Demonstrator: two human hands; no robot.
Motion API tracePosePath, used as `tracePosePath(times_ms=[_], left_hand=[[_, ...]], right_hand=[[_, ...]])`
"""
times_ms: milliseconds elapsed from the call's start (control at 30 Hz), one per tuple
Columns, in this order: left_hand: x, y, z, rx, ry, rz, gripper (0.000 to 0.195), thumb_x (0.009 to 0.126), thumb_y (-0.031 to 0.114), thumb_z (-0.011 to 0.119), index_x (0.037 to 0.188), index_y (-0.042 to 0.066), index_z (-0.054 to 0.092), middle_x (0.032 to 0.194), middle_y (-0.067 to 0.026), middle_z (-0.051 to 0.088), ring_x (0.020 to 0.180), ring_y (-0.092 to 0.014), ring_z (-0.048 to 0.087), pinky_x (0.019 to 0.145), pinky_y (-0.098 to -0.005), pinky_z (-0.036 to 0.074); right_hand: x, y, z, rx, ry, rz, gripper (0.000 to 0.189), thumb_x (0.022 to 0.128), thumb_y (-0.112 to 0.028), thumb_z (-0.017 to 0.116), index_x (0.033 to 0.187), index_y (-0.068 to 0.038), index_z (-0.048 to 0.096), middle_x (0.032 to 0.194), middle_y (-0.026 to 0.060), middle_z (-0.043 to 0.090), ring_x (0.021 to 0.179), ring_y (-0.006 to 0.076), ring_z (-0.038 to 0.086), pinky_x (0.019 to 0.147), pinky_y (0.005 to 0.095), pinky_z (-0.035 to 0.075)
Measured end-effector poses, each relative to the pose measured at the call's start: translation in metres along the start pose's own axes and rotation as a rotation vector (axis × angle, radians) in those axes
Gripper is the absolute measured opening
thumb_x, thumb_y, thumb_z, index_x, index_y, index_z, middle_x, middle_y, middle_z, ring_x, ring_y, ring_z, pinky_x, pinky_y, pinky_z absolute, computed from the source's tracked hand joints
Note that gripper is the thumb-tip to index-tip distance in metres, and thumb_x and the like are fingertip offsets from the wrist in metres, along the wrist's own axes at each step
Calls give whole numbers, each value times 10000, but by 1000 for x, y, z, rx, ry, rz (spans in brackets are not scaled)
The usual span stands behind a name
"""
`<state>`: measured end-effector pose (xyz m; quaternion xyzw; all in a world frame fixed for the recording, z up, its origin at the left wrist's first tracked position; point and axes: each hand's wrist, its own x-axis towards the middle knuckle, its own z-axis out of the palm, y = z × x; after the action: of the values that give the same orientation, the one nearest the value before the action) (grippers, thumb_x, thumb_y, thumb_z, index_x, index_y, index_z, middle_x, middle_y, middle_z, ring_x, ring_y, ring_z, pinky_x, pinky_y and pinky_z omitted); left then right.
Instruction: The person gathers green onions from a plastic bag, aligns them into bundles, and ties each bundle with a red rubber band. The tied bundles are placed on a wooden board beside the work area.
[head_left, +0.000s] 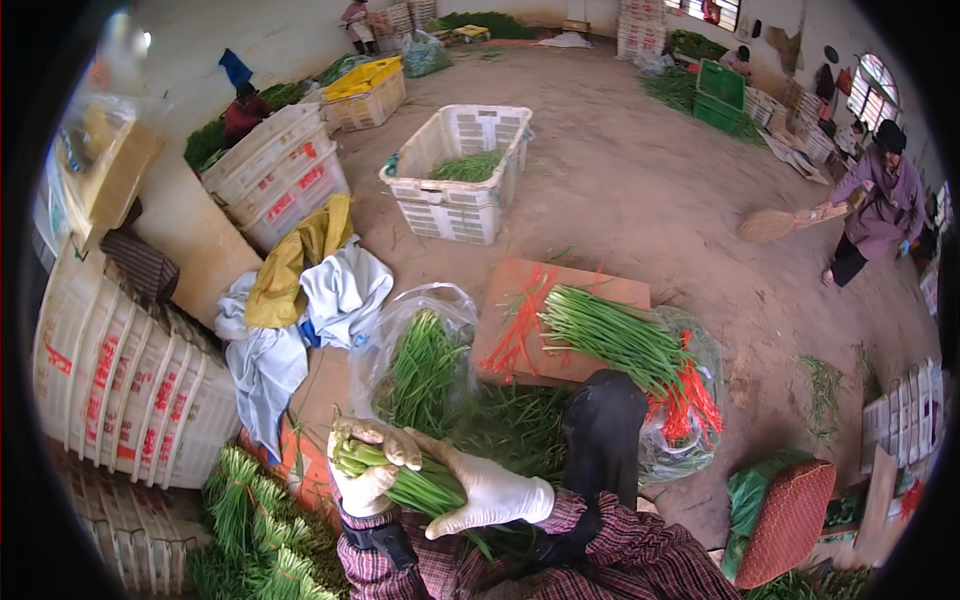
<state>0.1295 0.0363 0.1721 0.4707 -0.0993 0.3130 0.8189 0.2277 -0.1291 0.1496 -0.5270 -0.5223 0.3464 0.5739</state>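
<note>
My left hand (365, 469), in a white glove, cups the pale cut ends of a bunch of long green stems (424, 484), which look like garlic chives. Gloved too, my right hand (487, 484) is wrapped around the same bunch farther along, above my lap. The leafy end passes below my right hand and is partly hidden. Beyond my hands, a clear plastic bag (364, 375) holds loose greens (424, 352). A low board (491, 330) carries a pile of stems (600, 326) and red ties (525, 322).
Tied bunches (259, 517) lie at my left beside stacked white crates (120, 405). A white crate (484, 202) with greens stands ahead. More red ties (682, 401) rest over a plastic bag (690, 457) near my knee. At right, a person (881, 195) holds a broom (776, 223).
</note>
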Motion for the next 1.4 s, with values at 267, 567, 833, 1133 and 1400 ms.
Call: tracePosePath(times_ms=[267,567,833,1133,1400], left_hand=[[38,-56,28,-4,63,-41,474,841,73,827,1215,32,539,905,-119,636,766,-253,640,714,-379,543],[101,-148,1,68,192,-227,1033,796,327,900,1597,16,327,1527,-196,512,1407,-366,508,1182,-506,412],[39,-217,-60,86,309,-643,612,970,161,727,1493,-7,456,1404,-220,618,1270,-338,641,1088,-428,494],[-6,-255,-99,109,454,-899,665,953,294,757,1460,-26,470,1349,-238,644,1228,-339,663,1067,-428,520],[15,-282,-115,122,477,-894,635,952,301,745,1436,-23,492,1317,-214,663,1188,-318,679,1039,-404,528]], right_hand=[[-5,28,-37,134,186,175,910,821,-262,890,1526,16,387,1381,204,606,1303,274,598,1124,374,445],[12,-1,-224,-751,454,77,465,842,-244,770,1257,-78,640,1028,180,734,930,361,735,789,439,599],[-18,62,-358,-1584,506,340,800,715,-256,861,1438,-125,545,940,112,665,778,325,694,703,441,571],[-67,238,-324,-1409,454,744,1094,824,-617,743,1632,-43,279,1554,196,478,1401,348,475,1175,522,332],[-65,204,-337,-1238,456,704,1140,757,-658,787,1600,-25,352,1578,206,459,1429,384,458,1202,533,317]])
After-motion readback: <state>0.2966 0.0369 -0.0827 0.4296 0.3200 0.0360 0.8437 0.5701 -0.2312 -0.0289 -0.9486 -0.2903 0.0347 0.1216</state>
